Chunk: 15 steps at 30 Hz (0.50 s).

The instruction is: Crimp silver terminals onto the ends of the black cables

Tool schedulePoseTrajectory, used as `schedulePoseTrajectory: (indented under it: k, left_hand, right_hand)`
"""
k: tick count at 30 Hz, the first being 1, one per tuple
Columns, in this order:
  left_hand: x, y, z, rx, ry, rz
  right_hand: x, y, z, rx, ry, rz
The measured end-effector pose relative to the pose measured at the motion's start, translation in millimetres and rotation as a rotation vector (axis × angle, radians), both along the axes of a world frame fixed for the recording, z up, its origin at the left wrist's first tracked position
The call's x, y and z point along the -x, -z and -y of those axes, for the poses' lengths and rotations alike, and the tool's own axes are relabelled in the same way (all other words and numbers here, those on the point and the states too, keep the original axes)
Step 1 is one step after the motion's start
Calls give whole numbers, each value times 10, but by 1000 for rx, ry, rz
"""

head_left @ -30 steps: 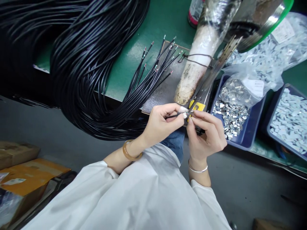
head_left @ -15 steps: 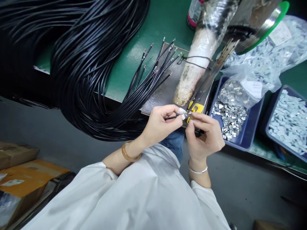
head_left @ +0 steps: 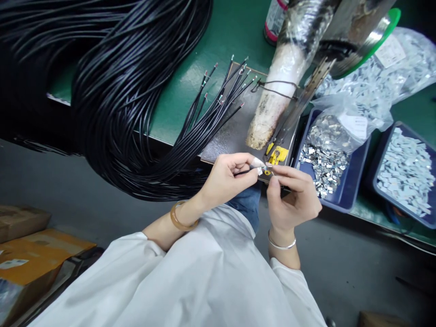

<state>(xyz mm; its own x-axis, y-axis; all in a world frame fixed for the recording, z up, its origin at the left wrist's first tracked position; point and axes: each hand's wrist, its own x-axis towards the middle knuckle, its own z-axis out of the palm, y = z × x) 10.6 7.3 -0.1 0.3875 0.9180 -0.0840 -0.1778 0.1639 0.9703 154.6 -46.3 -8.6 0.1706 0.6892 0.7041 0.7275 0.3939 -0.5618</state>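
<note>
My left hand point(head_left: 228, 179) pinches the end of a black cable point(head_left: 242, 172), with white wrapping on its fingertips. A small metallic piece point(head_left: 268, 168) shows at the cable's end, between the two hands. My right hand point(head_left: 293, 195) has its index finger stretched to that piece, while its thumb is a little below and apart from the finger. Just beyond the fingertips is a yellow tool part point(head_left: 278, 155) on a dark board point(head_left: 223, 136). Many more black cables point(head_left: 136, 118) with stripped tips lie in a thick bundle to the left.
A blue bin of metal clips point(head_left: 344, 200) stands to the right, with a second bin of pale pieces point(head_left: 405, 170) beyond it. A plastic-wrapped roll point(head_left: 289, 63), a green-rimmed spool point(head_left: 391, 22) and a jar point(head_left: 274, 20) are at the back. Cardboard boxes point(head_left: 44, 254) sit lower left.
My right thumb has moved slightly away from the index finger and the fingertips have shifted slightly. The view has moved a little, so the bins appear further left.
</note>
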Motion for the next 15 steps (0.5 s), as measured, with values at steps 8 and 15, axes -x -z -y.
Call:
schedulePoseTrajectory:
  k: [8,15]
  left_hand:
    - [44,46,115,-407,-65,-149]
    - [54,45,164,-522,-143,-200]
  right_hand:
    - [12,-256,101,171,59,196]
    - [80,-176,121,366,-21,-21]
